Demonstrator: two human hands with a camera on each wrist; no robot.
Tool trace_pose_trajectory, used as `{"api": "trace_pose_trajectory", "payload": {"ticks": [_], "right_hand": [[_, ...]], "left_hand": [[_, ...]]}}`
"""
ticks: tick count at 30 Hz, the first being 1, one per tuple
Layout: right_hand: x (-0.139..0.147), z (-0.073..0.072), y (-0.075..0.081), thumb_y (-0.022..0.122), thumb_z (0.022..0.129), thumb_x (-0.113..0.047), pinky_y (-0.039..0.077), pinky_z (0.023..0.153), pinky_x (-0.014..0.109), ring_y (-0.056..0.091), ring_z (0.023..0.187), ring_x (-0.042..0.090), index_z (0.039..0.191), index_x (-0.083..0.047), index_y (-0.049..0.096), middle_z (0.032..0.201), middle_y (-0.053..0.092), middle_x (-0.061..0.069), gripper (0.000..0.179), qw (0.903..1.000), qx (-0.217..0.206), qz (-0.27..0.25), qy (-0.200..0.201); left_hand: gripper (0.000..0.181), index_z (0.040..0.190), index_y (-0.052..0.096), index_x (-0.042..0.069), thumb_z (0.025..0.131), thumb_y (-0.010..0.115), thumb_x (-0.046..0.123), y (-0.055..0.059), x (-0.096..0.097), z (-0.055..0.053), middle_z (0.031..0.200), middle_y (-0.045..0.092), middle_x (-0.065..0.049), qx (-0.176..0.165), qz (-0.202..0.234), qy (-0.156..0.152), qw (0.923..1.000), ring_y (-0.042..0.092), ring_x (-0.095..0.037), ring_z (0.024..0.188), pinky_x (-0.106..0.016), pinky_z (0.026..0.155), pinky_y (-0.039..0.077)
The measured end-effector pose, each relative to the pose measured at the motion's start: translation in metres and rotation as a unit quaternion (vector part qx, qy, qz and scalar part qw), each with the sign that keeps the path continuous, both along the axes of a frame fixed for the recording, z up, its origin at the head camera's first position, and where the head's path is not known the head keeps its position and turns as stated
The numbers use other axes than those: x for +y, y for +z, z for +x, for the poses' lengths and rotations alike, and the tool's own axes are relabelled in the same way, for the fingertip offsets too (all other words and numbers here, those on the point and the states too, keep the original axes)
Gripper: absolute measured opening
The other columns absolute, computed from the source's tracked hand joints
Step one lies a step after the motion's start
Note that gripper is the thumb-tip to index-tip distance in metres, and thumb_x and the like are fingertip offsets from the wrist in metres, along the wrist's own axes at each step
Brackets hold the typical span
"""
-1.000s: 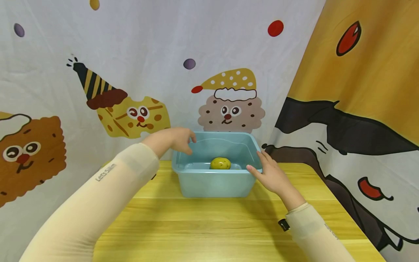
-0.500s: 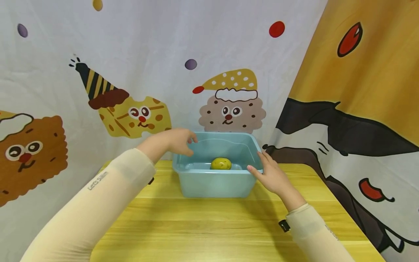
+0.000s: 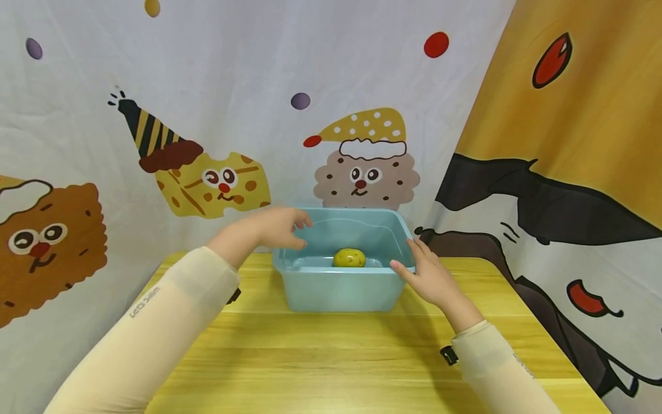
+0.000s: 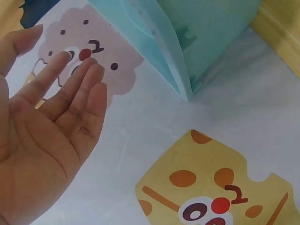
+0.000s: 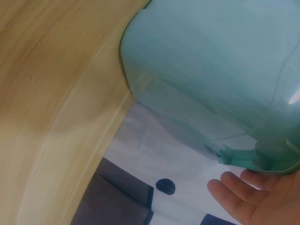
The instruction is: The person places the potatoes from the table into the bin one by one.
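Note:
A light blue plastic bin (image 3: 341, 291) stands on the wooden table, with one yellow-green potato (image 3: 349, 258) lying on its floor. My left hand (image 3: 279, 227) hovers over the bin's left rim, fingers loosely bent and nothing held. In the left wrist view that hand (image 4: 51, 126) shows its bare palm, apart from the bin (image 4: 213, 42). At the bin's front right corner my right hand (image 3: 431, 278) rests against the rim, thumb and fingers extended. The right wrist view has its fingers (image 5: 236, 190) just below the rim, beside the bin wall (image 5: 201, 56).
The wooden table (image 3: 310, 362) extends in front of the bin and to both sides. Close behind it hangs a white curtain (image 3: 233, 69) with cartoon biscuit and cheese prints. A yellow and black printed curtain (image 3: 584, 126) runs down the right side.
My left hand has drifted slightly down and its forearm to the left. The right hand, the bin and the potato stay in place.

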State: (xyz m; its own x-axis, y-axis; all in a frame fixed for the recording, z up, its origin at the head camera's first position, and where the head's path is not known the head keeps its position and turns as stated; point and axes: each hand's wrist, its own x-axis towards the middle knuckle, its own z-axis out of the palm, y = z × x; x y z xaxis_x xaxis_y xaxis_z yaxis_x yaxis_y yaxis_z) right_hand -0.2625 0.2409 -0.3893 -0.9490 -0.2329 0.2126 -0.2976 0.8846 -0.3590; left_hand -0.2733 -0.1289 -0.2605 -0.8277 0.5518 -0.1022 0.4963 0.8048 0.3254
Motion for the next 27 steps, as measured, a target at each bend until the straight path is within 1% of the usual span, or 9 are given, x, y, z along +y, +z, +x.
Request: {"api": "trace_pose_trajectory", "payload": {"ticks": [4, 7, 13, 19, 27], "right_hand": [[0.000, 0.000, 0.000, 0.044, 0.098, -0.066, 0.027, 0.108, 0.071, 0.026, 0.143, 0.052, 0.159, -0.002, 0.021, 0.163, 0.016, 0.025, 0.091, 1.0000, -0.002, -0.001, -0.001], [0.000, 0.000, -0.001, 0.044, 0.098, -0.066, 0.027, 0.109, 0.071, 0.027, 0.143, 0.052, 0.159, -0.002, 0.021, 0.163, 0.016, 0.026, 0.091, 1.0000, -0.003, -0.001, -0.002], [0.000, 0.000, -0.002, 0.044, 0.098, -0.066, 0.027, 0.108, 0.071, 0.027, 0.142, 0.052, 0.158, -0.001, 0.021, 0.163, 0.016, 0.026, 0.091, 1.0000, -0.001, -0.002, -0.003], [-0.001, 0.001, 0.000, 0.044, 0.098, -0.066, 0.028, 0.108, 0.071, 0.027, 0.143, 0.052, 0.159, -0.002, 0.021, 0.163, 0.016, 0.025, 0.092, 1.0000, -0.003, -0.002, -0.005], [0.000, 0.000, -0.001, 0.043, 0.098, -0.067, 0.027, 0.108, 0.071, 0.026, 0.143, 0.051, 0.159, -0.003, 0.021, 0.163, 0.016, 0.025, 0.092, 1.0000, -0.004, -0.002, -0.006]], "left_hand": [[0.050, 0.138, 0.057, 0.011, 0.093, 0.068, 0.027, -0.004, 0.000, 0.003, 0.135, 0.060, -0.011, 0.006, 0.016, -0.006, 0.9998, 0.058, -0.030, 0.121, -0.047, 0.101, 0.048], [0.048, 0.138, 0.057, 0.010, 0.094, 0.067, 0.026, -0.007, 0.000, 0.005, 0.134, 0.061, -0.011, 0.009, 0.022, -0.017, 0.9996, 0.058, -0.031, 0.121, -0.047, 0.101, 0.048], [0.046, 0.136, 0.058, 0.007, 0.094, 0.066, 0.024, -0.009, -0.004, 0.012, 0.133, 0.061, -0.013, 0.021, 0.042, -0.034, 0.9983, 0.059, -0.033, 0.121, -0.049, 0.101, 0.048], [0.047, 0.138, 0.058, 0.007, 0.095, 0.065, 0.026, -0.011, -0.007, 0.019, 0.137, 0.060, -0.009, 0.030, 0.048, -0.027, 0.9980, 0.057, -0.031, 0.123, -0.048, 0.103, 0.047], [0.046, 0.136, 0.059, 0.005, 0.095, 0.066, 0.025, -0.018, -0.012, 0.026, 0.135, 0.062, -0.008, 0.061, 0.053, -0.032, 0.9962, 0.060, -0.030, 0.118, -0.047, 0.100, 0.049]]}}
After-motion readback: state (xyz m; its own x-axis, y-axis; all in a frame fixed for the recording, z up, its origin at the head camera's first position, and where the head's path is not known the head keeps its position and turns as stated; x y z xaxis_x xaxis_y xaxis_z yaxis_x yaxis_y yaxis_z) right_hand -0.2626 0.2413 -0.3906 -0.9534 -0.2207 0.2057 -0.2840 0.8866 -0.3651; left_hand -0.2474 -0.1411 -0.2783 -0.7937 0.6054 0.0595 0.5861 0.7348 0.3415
